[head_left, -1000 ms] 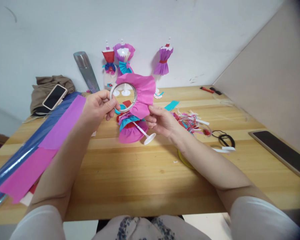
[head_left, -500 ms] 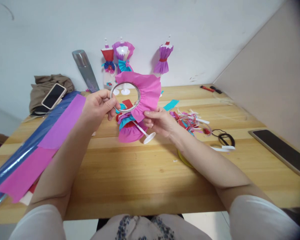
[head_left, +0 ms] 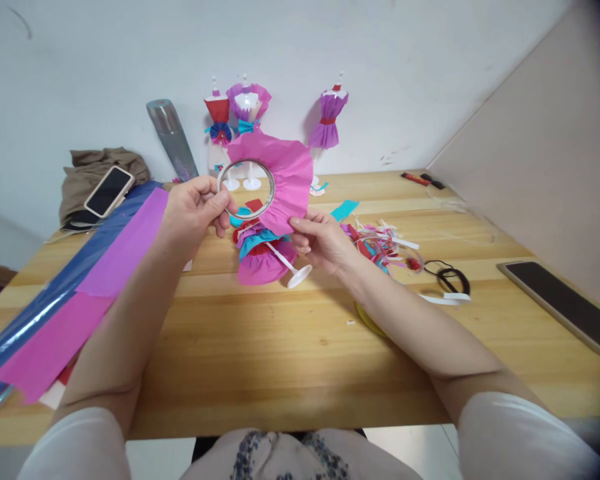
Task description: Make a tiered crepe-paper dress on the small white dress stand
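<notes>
My left hand (head_left: 197,208) is closed on the left side of a roll of tape (head_left: 271,175), a thin ring held up above the table. Gathered pink crepe paper (head_left: 293,167) fans out from the ring's right side. Its lower edge is pinched between the thumb and fingers of my right hand (head_left: 323,239). Below and behind them, a small mannequin in a pink, blue and red ruffled paper dress (head_left: 265,265) lies on its side, its white stand (head_left: 299,276) pointing toward me. The ring and paper partly cover it.
Three dressed mannequins stand by the wall, one in purple (head_left: 326,120). A grey bottle (head_left: 173,140) leans at left, near a phone (head_left: 109,192) and long pink paper strips (head_left: 60,347). Paper scraps (head_left: 375,243), a black hair tie (head_left: 455,280) and another phone (head_left: 563,303) lie right.
The pink paper and ring have shifted slightly left and up, and the paper has turned a little. Both hands keep their grip. The dressed mannequin on the table has not moved.
</notes>
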`<state>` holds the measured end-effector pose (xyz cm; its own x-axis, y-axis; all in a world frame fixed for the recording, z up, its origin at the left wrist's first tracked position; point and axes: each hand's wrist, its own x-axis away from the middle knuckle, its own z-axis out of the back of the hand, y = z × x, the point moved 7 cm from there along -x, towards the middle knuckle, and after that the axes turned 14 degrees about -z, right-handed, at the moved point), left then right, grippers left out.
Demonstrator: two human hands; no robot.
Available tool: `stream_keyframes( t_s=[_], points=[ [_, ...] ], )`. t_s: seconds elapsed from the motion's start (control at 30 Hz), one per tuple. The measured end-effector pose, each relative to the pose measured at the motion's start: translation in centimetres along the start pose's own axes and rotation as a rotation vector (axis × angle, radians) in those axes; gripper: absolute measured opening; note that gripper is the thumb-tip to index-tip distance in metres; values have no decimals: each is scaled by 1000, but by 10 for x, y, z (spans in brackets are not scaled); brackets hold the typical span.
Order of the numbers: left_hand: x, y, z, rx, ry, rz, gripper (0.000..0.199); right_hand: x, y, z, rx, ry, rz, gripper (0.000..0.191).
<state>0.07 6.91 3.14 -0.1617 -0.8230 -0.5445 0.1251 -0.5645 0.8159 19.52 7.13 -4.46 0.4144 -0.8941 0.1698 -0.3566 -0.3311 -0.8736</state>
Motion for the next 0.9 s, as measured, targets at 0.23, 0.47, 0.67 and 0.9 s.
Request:
stream_keyframes(
  t_s=[0.23, 0.47, 0.67, 0.9],
  points=[
    [0, -2, 0, 9, -11, -27, 17, 2, -6, 7, 137, 161, 80, 31],
    [-1, -6, -2, -11, -6, -8, 18, 3, -4, 2, 101, 112, 83, 42],
    [3, -2, -14, 32, -42, -12, 15, 3, 9, -6, 92, 42, -81, 48],
    [5, 0, -16, 13, -58, 8, 19, 2, 10, 0, 43, 117, -67, 38]
  ],
)
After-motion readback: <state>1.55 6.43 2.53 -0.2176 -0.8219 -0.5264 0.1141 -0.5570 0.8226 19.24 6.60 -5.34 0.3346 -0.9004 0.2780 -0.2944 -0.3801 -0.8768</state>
